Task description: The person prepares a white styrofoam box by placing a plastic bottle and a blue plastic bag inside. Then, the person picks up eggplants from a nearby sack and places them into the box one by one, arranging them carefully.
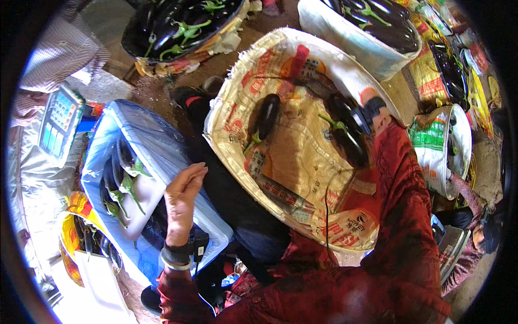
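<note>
My left hand [186,194] hovers by the near edge of a box lined with blue plastic [141,121]; its fingers are together and nothing shows in them. Several purple eggplants [117,170] lie in that box, beside a pale panel [147,190]. My right hand [369,96] reaches into a large basket lined with woven sacking [291,133], close to its right wall. Right below that hand are dark eggplants [352,141]; its fingertips are partly hidden, so whether it grips one cannot be told. Another eggplant [267,117] lies at the basket's left side.
Full eggplant baskets stand ahead, one dark-rimmed [230,36] and one white [336,32]. A digital scale display [60,121] is at left, near another person's sleeve [64,52]. At right, another person's arm [465,190] reaches a white sack [429,141]. A cable [327,210] hangs before me.
</note>
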Tool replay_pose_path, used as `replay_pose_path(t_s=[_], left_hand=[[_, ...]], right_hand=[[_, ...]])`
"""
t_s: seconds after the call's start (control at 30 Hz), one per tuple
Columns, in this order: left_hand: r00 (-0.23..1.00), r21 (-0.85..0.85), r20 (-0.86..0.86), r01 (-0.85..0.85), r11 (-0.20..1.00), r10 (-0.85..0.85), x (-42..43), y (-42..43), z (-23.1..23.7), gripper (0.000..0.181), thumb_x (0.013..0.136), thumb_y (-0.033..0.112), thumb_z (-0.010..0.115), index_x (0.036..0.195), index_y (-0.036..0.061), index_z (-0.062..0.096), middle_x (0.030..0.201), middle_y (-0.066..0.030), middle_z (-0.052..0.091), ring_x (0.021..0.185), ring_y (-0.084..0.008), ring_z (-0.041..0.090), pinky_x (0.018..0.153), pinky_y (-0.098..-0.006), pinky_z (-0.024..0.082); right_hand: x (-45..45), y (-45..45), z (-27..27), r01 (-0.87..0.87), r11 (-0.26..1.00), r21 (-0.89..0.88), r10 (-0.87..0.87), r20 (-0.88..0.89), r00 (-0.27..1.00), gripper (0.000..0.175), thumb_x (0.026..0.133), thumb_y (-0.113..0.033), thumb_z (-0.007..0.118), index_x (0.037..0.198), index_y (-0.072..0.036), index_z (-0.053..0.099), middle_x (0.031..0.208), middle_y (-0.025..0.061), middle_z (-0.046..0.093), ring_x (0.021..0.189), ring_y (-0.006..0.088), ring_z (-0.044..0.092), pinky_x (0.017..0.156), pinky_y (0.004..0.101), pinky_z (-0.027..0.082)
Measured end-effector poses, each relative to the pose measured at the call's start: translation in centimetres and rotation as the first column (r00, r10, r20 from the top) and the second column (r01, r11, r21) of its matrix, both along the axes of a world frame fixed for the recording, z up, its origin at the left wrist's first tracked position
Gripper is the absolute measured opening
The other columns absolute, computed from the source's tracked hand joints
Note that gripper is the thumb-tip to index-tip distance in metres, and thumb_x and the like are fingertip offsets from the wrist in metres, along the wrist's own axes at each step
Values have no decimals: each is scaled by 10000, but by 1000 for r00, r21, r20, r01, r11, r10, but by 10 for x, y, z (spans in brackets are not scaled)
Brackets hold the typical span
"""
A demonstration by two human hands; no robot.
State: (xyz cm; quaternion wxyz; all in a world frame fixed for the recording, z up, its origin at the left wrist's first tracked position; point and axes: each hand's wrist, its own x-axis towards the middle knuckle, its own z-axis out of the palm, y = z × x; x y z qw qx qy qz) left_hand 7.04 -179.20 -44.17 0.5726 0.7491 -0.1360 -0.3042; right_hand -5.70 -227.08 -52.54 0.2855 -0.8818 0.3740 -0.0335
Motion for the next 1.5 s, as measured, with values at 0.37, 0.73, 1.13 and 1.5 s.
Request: replay_pose_path(t_s=[0.37,0.73,1.13,1.5], left_hand=[[736,-313,-665,-119,942,-128,-36,-72,35,324,937,84,517,1197,-99,582,1167,-206,652,1044,-296,653,986,-408,484],[759,-101,-638,84,991,-130,-88,-118,-28,627,909,161,661,1445,4,375,1374,-197,498,1298,-261,461,1102,-372,332],[592,-336,-798,-282,899,-112,-62,-92,0,849,694,217,664,1452,5,345,1285,-193,562,1081,-307,619,951,-384,506],[661,-524,-747,-516,678,-75,-18,52,46,1105,716,590,762,1443,-79,267,1315,-259,520,1127,-371,596,1018,-483,465]], right_hand=[[-142,61,-110,112,993,48,-24,-828,561,671,655,-517,778,1093,-14,706,980,201,711,891,331,694,805,415,559],[-122,122,-53,284,813,509,-122,-327,937,768,711,-468,775,1233,56,570,1114,217,663,1029,264,649,885,383,502],[-115,-30,-139,476,875,93,-387,-458,800,818,663,-412,801,1331,-20,539,1181,178,671,1048,329,659,907,379,508],[-92,59,-125,394,904,166,-263,-512,818,815,631,-367,859,1232,45,493,1160,233,636,1050,357,641,904,418,513]])
